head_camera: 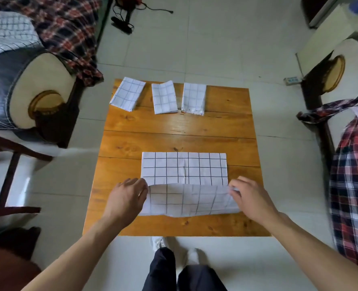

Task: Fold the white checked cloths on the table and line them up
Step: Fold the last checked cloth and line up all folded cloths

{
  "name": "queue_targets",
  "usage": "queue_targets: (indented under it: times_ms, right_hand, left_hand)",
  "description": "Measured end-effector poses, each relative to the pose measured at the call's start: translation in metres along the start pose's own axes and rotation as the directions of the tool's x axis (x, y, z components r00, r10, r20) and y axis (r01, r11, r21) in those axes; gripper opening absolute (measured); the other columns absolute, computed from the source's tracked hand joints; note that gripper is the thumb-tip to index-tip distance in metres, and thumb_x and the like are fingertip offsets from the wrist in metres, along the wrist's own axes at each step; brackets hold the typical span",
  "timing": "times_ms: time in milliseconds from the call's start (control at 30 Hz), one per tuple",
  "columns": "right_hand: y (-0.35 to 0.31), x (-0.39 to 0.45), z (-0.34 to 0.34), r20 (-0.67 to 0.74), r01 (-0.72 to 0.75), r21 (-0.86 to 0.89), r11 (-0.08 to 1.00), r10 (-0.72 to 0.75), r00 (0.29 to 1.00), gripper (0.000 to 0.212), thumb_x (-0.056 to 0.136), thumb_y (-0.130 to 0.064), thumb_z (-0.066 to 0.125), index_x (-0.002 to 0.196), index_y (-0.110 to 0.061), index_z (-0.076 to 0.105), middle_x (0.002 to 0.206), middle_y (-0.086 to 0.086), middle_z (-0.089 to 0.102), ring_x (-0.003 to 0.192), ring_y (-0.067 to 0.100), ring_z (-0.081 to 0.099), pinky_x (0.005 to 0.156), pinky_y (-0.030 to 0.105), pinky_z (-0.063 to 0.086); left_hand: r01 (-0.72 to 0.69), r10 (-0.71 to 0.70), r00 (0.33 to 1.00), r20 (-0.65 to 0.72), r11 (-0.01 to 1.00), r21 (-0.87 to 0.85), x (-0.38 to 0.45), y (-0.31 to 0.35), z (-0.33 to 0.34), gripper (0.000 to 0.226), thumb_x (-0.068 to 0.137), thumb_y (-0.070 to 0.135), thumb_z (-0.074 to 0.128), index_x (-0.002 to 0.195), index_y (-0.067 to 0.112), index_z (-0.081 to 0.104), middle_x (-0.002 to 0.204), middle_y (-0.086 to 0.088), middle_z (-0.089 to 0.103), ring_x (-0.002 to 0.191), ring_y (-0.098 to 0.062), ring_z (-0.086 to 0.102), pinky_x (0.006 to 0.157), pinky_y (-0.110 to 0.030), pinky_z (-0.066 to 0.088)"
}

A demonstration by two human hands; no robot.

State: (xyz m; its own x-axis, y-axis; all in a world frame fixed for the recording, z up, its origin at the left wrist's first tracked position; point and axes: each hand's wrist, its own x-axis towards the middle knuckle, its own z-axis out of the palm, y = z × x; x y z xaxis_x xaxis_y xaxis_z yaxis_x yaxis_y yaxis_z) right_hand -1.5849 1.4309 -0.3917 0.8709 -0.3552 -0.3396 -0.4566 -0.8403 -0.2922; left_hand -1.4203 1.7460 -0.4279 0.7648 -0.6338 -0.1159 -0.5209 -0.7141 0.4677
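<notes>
My left hand pinched the left end of the cloth at its raised fold edge, fingers curled round the fabric. My right hand pinched the right end of the same edge, fingertips closed on the corner. The cloth lay on the near half of the table, white with a dark check. Its near part was lifted and doubled toward the far part, which lay flat. The lifted flap sagged a bit in the middle and looked wrinkled along the near edge.

Three folded cloths sat in a row along the far edge of the table. Left one was tilted, its top leaning right. Middle one was nearly upright, slightly tilted left. Right one was upright, just beside the middle one, almost touching at the near corners. Left one sat a little apart from the middle.

Both my forearms reached in from the near side. My legs in dark trousers and white shoes showed below the table edge on a pale tiled floor. A plaid fabric lay on the seat far left, another plaid fabric hung at right. A black cable lay on the floor beyond the table.
</notes>
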Motion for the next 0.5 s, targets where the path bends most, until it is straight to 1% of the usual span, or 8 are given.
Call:
queue_targets:
  times_ms: [67, 100, 167, 233, 333, 433, 500]
  right_hand:
    - [-0.001, 0.027, 0.016, 0.01, -0.039, 0.012, 0.999, 0.039, 0.999, 0.013, 0.099, -0.021, 0.056, 0.087, -0.02, 0.059, 0.087, -0.01, 0.052, 0.072, 0.009, 0.05, 0.054, 0.023, 0.037]
    - [0.0, 0.039, 0.026, 0.011, -0.054, 0.02, 0.998, 0.054, 0.998, 0.011, 0.099, -0.02, 0.057, 0.088, -0.019, 0.061, 0.088, -0.01, 0.053, 0.073, 0.009, 0.051, 0.055, 0.022, 0.039]
    - [0.004, 0.061, 0.045, 0.016, -0.091, 0.033, 0.995, 0.091, 0.996, 0.008, 0.098, -0.019, 0.057, 0.092, -0.019, 0.063, 0.093, -0.008, 0.057, 0.077, 0.011, 0.053, 0.06, 0.026, 0.045]
    - [0.012, 0.081, 0.062, 0.017, -0.108, 0.03, 0.994, 0.108, 0.994, 0.007, 0.097, -0.018, 0.057, 0.095, -0.02, 0.063, 0.097, -0.006, 0.06, 0.081, 0.015, 0.055, 0.065, 0.031, 0.05]
    - [0.026, 0.105, 0.087, 0.038, -0.102, 0.029, 0.994, 0.101, 0.994, 0.007, 0.097, -0.019, 0.059, 0.1, -0.019, 0.065, 0.1, -0.005, 0.061, 0.086, 0.015, 0.056, 0.071, 0.033, 0.054]
    - [0.04, 0.126, 0.106, 0.027, -0.085, 0.02, 0.996, 0.084, 0.996, 0.005, 0.096, -0.018, 0.059, 0.093, -0.018, 0.064, 0.097, -0.006, 0.057, 0.084, 0.015, 0.056, 0.07, 0.035, 0.054]
    - [0.051, 0.14, 0.114, 0.0, -0.067, 0.03, 0.997, 0.067, 0.998, 0.006, 0.095, -0.016, 0.06, 0.092, -0.016, 0.065, 0.096, -0.004, 0.057, 0.085, 0.017, 0.055, 0.07, 0.035, 0.051]
  left_hand:
    - [0.023, -0.023, 0.999, 0.03, 1.0, -0.007, 0.024, -0.013, 0.018, 0.013, 0.093, 0.023, 0.053, 0.081, 0.021, 0.059, 0.077, 0.006, 0.064, 0.073, -0.024, 0.06, 0.063, -0.039, 0.05]
    - [0.031, -0.031, 0.999, 0.037, 0.999, -0.007, 0.033, -0.017, 0.026, 0.012, 0.093, 0.02, 0.058, 0.082, 0.02, 0.06, 0.078, 0.006, 0.064, 0.073, -0.025, 0.06, 0.061, -0.039, 0.049]
    - [0.029, -0.029, 0.999, 0.026, 1.0, -0.011, 0.049, -0.027, 0.04, 0.012, 0.092, 0.015, 0.065, 0.082, 0.019, 0.061, 0.077, 0.005, 0.064, 0.072, -0.023, 0.059, 0.056, -0.037, 0.047]
    - [0.023, -0.023, 0.999, 0.024, 1.0, 0.0, 0.063, -0.035, 0.055, 0.012, 0.091, 0.014, 0.066, 0.082, 0.019, 0.061, 0.077, 0.006, 0.064, 0.071, -0.022, 0.059, 0.053, -0.035, 0.046]
    - [0.034, -0.034, 0.999, 0.042, 0.999, 0.003, 0.082, -0.05, 0.081, 0.01, 0.092, 0.016, 0.063, 0.083, 0.021, 0.06, 0.081, 0.007, 0.063, 0.075, -0.02, 0.059, 0.054, -0.032, 0.044]
    - [0.036, -0.035, 0.998, 0.052, 0.999, -0.003, 0.101, -0.063, 0.103, 0.011, 0.093, 0.016, 0.062, 0.083, 0.021, 0.06, 0.085, 0.008, 0.062, 0.079, -0.019, 0.059, 0.054, -0.034, 0.048]
    - [0.043, -0.043, 0.998, 0.039, 0.999, -0.021, 0.113, -0.067, 0.114, 0.011, 0.092, 0.015, 0.063, 0.083, 0.02, 0.061, 0.089, 0.007, 0.062, 0.081, -0.019, 0.058, 0.057, -0.035, 0.05]
